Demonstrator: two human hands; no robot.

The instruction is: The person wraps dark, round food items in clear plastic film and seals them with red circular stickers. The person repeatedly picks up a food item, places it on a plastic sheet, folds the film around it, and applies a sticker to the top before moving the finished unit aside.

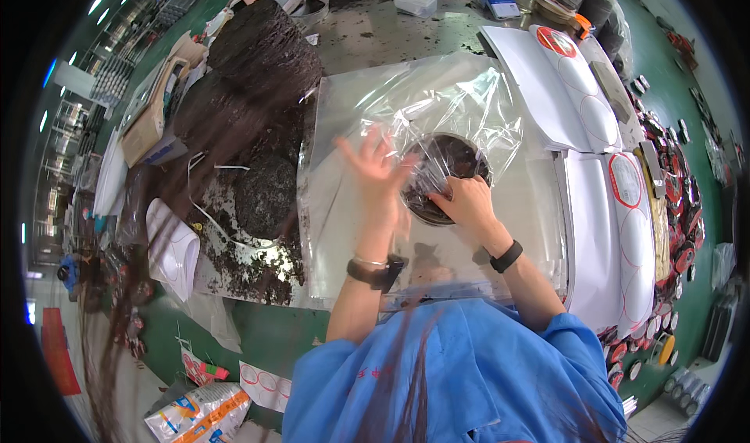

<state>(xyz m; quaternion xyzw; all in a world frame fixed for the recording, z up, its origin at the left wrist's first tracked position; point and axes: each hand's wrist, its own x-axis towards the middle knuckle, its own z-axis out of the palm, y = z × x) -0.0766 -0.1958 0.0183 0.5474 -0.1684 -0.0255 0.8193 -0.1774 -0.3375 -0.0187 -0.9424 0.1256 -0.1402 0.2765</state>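
Observation:
A round, shallow container with dark contents (463, 153) rests on a stack of clear plastic sheets (345, 249) in front of me. Crinkled clear film (433, 100) lies over and behind it. My right hand (469, 200) is at the container's near right edge, its thumb and fingers closed on gathered film. Blurred by motion, my left hand (378, 162) is raised just left of the container with its fingers spread. Dark, fibrous blocks (261, 50) are stacked to the left, beside a smaller dark round cake (266, 197).
White paper sheets with round labels (592, 232) lie along the right. A small clear plastic box (415, 2) and a roll of tape (307, 9) sit at the back. Dark crumbs and a white strap (205, 211) are on the left. Round tins (682, 220) crowd the floor at right.

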